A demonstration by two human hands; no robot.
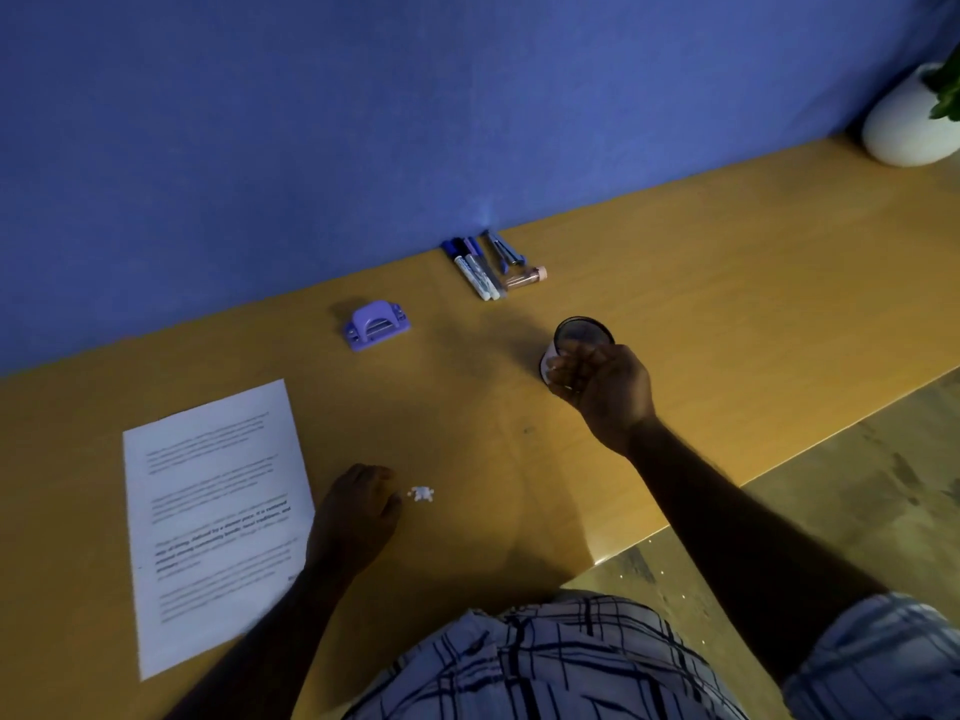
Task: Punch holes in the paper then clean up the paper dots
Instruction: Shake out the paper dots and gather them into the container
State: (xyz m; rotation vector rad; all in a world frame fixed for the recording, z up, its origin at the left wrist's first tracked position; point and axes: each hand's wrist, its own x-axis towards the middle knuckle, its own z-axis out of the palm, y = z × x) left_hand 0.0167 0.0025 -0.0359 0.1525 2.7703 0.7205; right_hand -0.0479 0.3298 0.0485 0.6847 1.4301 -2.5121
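Head view of a yellow-brown table (675, 283) set against a blue wall (311, 122). Clock directions are read from the middle of the view.

The paper dots (422, 494) lie in one small white heap on the bare table at about 6 o'clock. The left hand (358, 517) rests palm down on the table at 7 o'clock. Its fingers are loosely bent and hold nothing, and the fingertips lie just beside the heap, at its 9 o'clock side, without clearly touching it.

The paper (218, 517), a printed sheet, lies flat at 8 o'clock. Its right edge runs under the left wrist. Punched holes cannot be made out on it.

The right hand (605, 387) is at 3 o'clock, well apart from the dots. Its fingers are curled round a small dark cup (579, 337) with a pale base. The cup is tilted, with its round mouth turned up and toward the wall. Whether its base touches the table cannot be told.

The purple hole punch (376, 324) stands on the table at 11 o'clock, near the wall, apart from both hands.

A cluster of pens (485, 267) lies at 12 o'clock against the foot of the wall, with a copper-coloured tube at its right end.

A white pot (904, 122) with green leaves (948, 90) stands in the far corner at 2 o'clock.

A checked shirt (545, 662) fills the lower edge, and the floor (831, 511) shows at 4 o'clock beyond the table's edge.
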